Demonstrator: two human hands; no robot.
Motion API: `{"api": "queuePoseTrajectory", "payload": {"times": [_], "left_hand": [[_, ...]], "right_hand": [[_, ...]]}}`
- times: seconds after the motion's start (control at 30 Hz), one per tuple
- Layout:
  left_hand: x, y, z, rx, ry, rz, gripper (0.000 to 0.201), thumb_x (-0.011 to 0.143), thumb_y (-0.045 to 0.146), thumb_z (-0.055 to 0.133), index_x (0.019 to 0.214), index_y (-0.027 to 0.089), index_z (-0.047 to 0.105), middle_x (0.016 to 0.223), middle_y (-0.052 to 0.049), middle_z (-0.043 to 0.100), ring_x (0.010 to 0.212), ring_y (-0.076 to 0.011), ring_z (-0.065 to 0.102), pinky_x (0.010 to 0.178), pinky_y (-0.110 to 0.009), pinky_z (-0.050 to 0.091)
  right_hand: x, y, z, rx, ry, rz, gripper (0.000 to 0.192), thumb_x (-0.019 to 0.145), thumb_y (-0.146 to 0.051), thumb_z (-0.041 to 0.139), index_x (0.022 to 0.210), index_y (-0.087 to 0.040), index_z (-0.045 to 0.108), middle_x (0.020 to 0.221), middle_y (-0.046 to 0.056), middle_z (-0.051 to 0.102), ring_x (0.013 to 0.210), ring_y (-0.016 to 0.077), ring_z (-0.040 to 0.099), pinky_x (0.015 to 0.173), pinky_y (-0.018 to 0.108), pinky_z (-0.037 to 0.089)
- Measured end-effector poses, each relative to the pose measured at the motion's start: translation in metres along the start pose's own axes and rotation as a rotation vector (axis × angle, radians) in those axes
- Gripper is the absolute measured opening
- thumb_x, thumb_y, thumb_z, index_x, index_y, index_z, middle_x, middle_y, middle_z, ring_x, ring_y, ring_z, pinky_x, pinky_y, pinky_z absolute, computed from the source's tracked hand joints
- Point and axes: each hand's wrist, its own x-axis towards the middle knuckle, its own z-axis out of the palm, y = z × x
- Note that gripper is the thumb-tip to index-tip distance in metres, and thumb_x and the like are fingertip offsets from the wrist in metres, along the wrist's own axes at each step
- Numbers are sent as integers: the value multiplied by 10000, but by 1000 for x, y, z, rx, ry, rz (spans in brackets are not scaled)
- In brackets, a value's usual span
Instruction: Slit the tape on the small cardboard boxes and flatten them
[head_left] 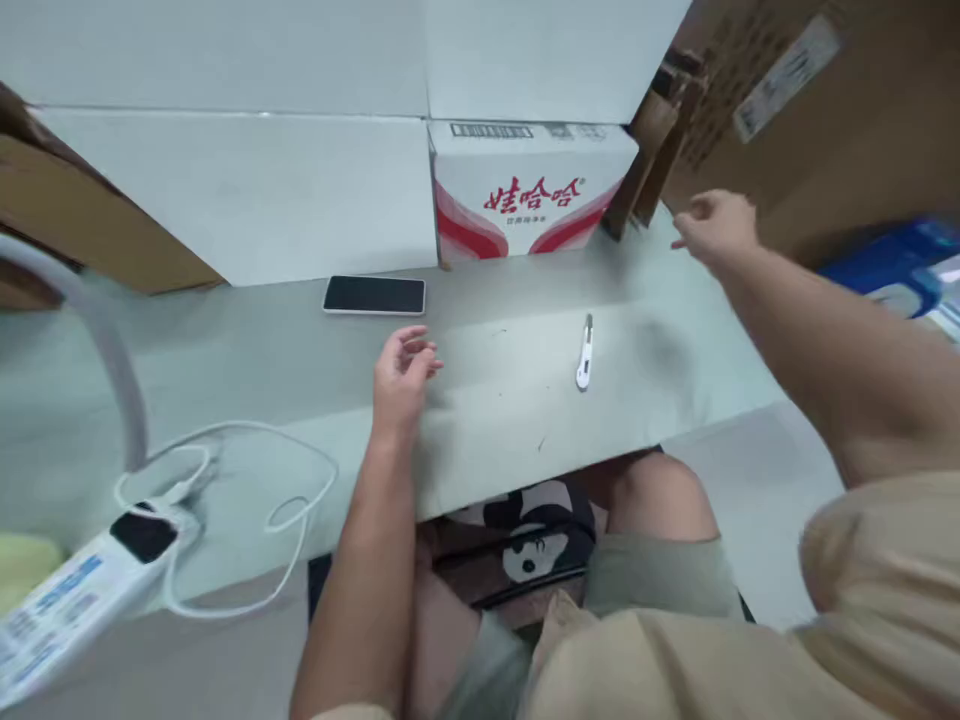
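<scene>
My left hand hovers over the near side of the desk with loosely bent fingers apart and nothing in them. Just beyond it lies a dark-screened smartphone. To its right, a white utility knife rests on the desktop, touched by neither hand. My right hand is raised at the far right edge of the desk, slightly blurred. Its fingers curl in towards the thumb, and no object shows in them.
White boxes line the back, one a carton with red lettering. Brown cardboard stands at right, near a blue package. At left are a power strip, a looping white cable and a curved grey tube.
</scene>
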Motion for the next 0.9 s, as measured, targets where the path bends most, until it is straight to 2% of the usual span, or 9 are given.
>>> {"api": "queuePoseTrajectory", "payload": {"times": [0.1, 0.23, 0.37, 0.47, 0.57, 0.67, 0.8, 0.9], "left_hand": [[0, 0, -1, -5, 14, 5, 313, 663, 253, 726, 966, 223, 656, 805, 22, 673, 612, -95, 639, 612, -222, 496], [-4, 2, -7, -18, 30, 53, 311, 684, 212, 715, 988, 214, 652, 819, 19, 659, 614, -83, 621, 619, -214, 496], [-14, 9, -18, -48, 47, 101, 344, 669, 147, 707, 1001, 205, 641, 832, 19, 651, 582, -64, 555, 551, -187, 442], [-21, 18, -29, -62, 91, 100, 399, 632, 24, 629, 993, 191, 642, 847, 15, 646, 561, -52, 501, 511, -172, 392], [-27, 28, -44, -84, 155, 105, 476, 590, -74, 537, 974, 184, 646, 836, 21, 625, 573, -45, 469, 538, -164, 395], [-32, 35, -64, -118, 196, 128, 508, 599, -102, 510, 988, 194, 647, 857, 21, 619, 587, -44, 443, 583, -166, 420], [-39, 40, -92, -152, 240, 119, 478, 654, -90, 502, 1008, 201, 639, 867, 21, 614, 583, -46, 452, 571, -168, 404], [-43, 43, -112, -179, 272, 92, 439, 687, -63, 512, 1014, 203, 636, 873, 20, 614, 578, -49, 460, 534, -167, 370]], "right_hand": [[-25, -2, 8, -10, -84, -27, 471, 909, -192, 567, 1363, -96, 647, 1264, 165, 734, 749, 162, 714, 759, 335, 568], [-56, -16, 10, -41, -140, -92, 402, 883, -184, 616, 1279, -157, 683, 1225, 114, 753, 739, 174, 727, 848, 389, 601], [-81, -45, 14, -65, -202, -213, 344, 836, -178, 648, 1176, -196, 701, 1166, 79, 768, 737, 194, 740, 838, 409, 616], [-99, -78, 29, -56, -281, -361, 281, 822, -215, 643, 1094, -192, 710, 1099, 78, 778, 706, 194, 735, 823, 407, 612], [-123, -126, 54, -26, -368, -562, 258, 814, -258, 628, 1050, -191, 708, 1044, 80, 784, 712, 203, 735, 830, 404, 600], [-156, -188, 87, 21, -454, -787, 269, 815, -272, 601, 1047, -186, 707, 1025, 91, 785, 724, 209, 729, 797, 382, 587], [-201, -285, 138, 51, -500, -1053, 315, 827, -257, 575, 1102, -183, 709, 1036, 92, 782, 766, 217, 718, 854, 398, 577], [-224, -365, 173, 50, -488, -1213, 378, 805, -192, 586, 1170, -186, 686, 1222, 112, 735, 930, 248, 725, 980, 441, 557]]}}
